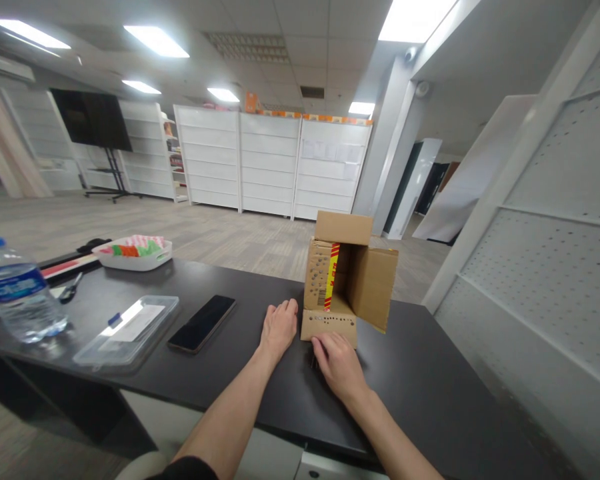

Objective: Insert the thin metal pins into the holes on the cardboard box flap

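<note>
An open cardboard box (315, 287) stands on the dark table with its opening facing me. A yellow and red strip (332, 277) runs down its left edge. Its lower front flap (330, 325) hangs toward me and carries a row of small dark dots; more grey dots mark the left side. My left hand (280, 327) rests palm down on the table just left of the box, fingers curled and their undersides hidden. At the lower flap, my right hand (337, 363) has its fingers bent and closed. Small dark thin pieces (314, 362) show by its thumb, too blurred to name.
To the left lie a black phone (203, 324) and a clear plastic case (127, 331). Farther left are a water bottle (23, 293) and a white basket (135, 260) with colourful contents. A perforated white panel (555, 253) rises along the right.
</note>
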The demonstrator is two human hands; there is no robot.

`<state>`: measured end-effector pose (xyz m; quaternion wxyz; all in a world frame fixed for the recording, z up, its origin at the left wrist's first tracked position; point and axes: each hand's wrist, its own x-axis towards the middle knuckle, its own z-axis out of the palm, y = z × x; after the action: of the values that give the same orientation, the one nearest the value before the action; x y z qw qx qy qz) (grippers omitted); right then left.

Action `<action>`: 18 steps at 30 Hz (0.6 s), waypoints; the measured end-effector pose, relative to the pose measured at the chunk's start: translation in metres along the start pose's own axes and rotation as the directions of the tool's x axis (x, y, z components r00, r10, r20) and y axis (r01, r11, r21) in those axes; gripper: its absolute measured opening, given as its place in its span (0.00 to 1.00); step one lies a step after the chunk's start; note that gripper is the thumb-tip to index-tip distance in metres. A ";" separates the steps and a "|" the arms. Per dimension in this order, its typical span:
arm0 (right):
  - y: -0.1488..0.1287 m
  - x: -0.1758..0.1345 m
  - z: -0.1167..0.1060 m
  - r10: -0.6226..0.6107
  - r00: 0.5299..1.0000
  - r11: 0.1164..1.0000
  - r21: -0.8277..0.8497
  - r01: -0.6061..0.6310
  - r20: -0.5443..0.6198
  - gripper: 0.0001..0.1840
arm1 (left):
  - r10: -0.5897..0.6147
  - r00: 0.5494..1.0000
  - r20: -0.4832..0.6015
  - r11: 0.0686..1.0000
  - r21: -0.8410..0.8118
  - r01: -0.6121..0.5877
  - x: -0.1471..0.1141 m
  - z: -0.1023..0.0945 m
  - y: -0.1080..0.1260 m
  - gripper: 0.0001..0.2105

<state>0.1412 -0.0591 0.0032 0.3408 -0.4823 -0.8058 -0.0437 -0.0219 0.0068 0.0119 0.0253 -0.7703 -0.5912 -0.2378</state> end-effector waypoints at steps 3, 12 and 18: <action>0.009 0.006 0.000 0.059 0.996 0.984 0.171 -0.047 -0.065 0.16 | -0.002 1.000 0.003 1.000 0.002 0.002 0.001 0.000 0.000 0.08; 0.031 0.035 -0.005 0.190 0.959 0.928 0.357 -0.105 -0.212 0.16 | -0.012 1.000 0.017 1.000 -0.001 0.012 0.002 -0.001 0.002 0.09; 0.033 0.036 0.001 0.268 0.909 0.905 0.408 -0.124 -0.318 0.17 | -0.024 0.999 0.037 1.000 0.009 0.024 0.001 -0.001 0.002 0.10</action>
<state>0.1567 -0.0138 0.0152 0.5743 -0.4706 -0.6673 0.0584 -0.0206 0.0070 0.0138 0.0148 -0.7672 -0.6018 -0.2214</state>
